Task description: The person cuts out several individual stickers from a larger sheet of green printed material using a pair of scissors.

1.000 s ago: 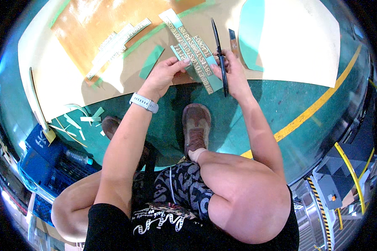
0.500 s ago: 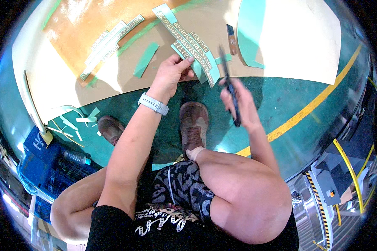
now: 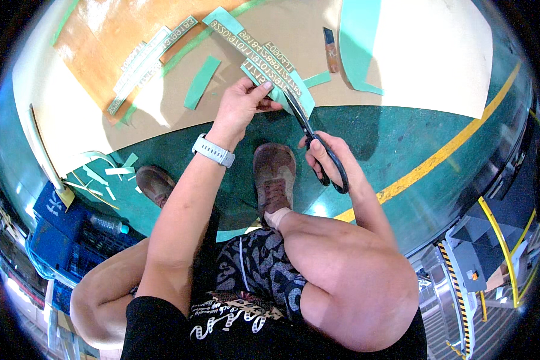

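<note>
My left hand (image 3: 244,108), a light band on its wrist, pinches the lower edge of a green strip (image 3: 264,57) covered in rows of raised or cut-out characters. In my right hand (image 3: 336,159) is a pair of black-handled scissors (image 3: 309,131), fingers through the handles. Their blades lie across the strip's right end, just right of my left fingertips; whether they bite into it I cannot tell. Another lettered strip (image 3: 141,69) lies to the left on the brown and white board. Between the two strips rests a plain green piece (image 3: 202,83).
Right of the strip lie a small flat tool (image 3: 330,51) and a large green sheet (image 3: 361,48) on the board (image 3: 429,78). Scraps (image 3: 96,175) litter the green floor beside my left shoe (image 3: 154,183). A blue crate (image 3: 49,207) and a plastic bottle (image 3: 105,224) are at left.
My right hand has brought the scissors left and up from beside the strip, opened, onto its right end. The strip has shifted slightly left with my left hand.
</note>
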Demonstrator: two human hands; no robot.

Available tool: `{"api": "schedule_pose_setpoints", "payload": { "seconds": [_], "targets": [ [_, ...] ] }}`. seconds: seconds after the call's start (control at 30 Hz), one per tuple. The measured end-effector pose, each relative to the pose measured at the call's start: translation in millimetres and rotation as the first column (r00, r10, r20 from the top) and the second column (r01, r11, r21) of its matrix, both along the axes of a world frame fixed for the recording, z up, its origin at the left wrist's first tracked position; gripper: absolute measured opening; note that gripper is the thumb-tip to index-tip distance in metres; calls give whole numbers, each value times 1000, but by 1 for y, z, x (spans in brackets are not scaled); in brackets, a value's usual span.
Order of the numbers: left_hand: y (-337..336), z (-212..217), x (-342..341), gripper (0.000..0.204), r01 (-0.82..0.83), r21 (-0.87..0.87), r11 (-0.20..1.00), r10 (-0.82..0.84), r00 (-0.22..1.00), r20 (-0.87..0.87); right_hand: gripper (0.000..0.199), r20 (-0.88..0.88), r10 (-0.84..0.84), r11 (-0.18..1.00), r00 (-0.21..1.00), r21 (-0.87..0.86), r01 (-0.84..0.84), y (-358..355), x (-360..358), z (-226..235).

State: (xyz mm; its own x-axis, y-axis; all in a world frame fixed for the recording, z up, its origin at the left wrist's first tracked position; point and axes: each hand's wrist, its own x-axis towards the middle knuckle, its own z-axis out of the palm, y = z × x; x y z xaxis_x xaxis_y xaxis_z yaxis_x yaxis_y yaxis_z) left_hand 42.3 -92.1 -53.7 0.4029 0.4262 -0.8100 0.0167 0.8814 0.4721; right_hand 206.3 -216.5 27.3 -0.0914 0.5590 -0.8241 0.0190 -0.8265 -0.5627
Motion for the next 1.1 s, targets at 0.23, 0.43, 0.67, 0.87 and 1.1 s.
{"api": "schedule_pose_setpoints", "payload": {
  "seconds": [0.23,0.43,0.67,0.87,1.1],
  "targets": [
    [3,-5,-12,17,110,97,989,-107,994,-38,47,20,176,982,984,-66,-175,12,12,-5],
    [5,-5,-16,17,123,87,989,-122,992,-7,43,14,246,969,969,-22,-246,19,18,-13],
    [10,-1,-19,15,149,92,985,-148,989,-10,41,18,234,972,972,-6,-234,22,16,-14],
    [12,-1,-21,13,105,19,994,-106,994,32,40,17,195,981,981,20,-195,21,9,-12],
    [12,-6,-24,15,93,-18,995,-91,991,94,40,97,228,970,969,63,-234,19,9,-18]
  ]
}}
